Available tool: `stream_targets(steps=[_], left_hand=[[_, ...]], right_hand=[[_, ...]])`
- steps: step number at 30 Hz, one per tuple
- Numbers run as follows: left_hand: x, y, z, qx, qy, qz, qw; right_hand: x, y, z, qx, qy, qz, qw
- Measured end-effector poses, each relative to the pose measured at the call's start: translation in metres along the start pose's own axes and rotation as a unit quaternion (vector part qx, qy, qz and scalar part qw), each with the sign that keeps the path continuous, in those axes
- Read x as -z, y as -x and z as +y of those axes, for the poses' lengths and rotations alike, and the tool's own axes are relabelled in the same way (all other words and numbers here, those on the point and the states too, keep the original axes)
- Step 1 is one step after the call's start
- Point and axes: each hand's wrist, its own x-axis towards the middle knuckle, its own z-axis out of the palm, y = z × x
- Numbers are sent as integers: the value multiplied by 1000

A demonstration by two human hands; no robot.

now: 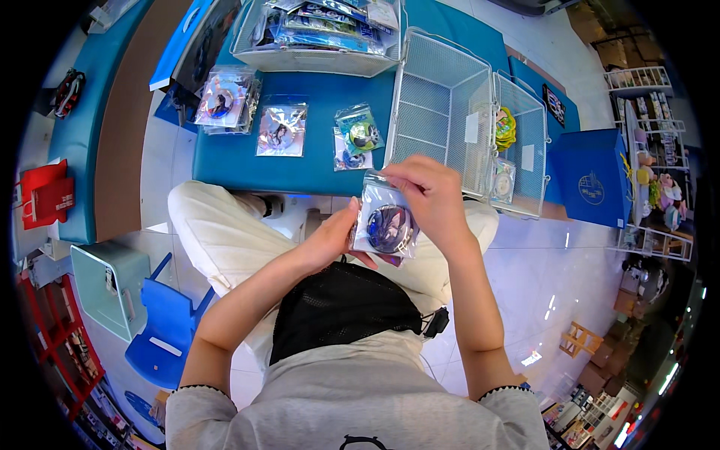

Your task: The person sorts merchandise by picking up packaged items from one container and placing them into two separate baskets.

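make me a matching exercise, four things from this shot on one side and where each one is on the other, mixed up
Things:
1. round badge in a clear bag
2. white wire basket
3. blue plastic chair
4. black mesh bag

Places:
A. on the floor at the person's left
B. on the person's lap, below the hands
C. held between the left hand and the right hand
D. on the blue table, right of the loose packets

Pairs: 1-C, 2-D, 3-A, 4-B
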Motion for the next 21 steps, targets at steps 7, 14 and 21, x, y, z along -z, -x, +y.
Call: stream_targets(steps=[7, 14, 21], left_hand=[[-11, 2, -15, -54, 47, 97, 993], [-12, 8, -10, -134, -35, 228, 964], [-14, 6, -7, -139, -53, 271, 951]], right_hand=[[-15, 19, 6, -4, 56, 63, 996], [-22, 33, 1, -146, -130, 126, 973], [-24, 44, 16, -188, -184, 113, 958]])
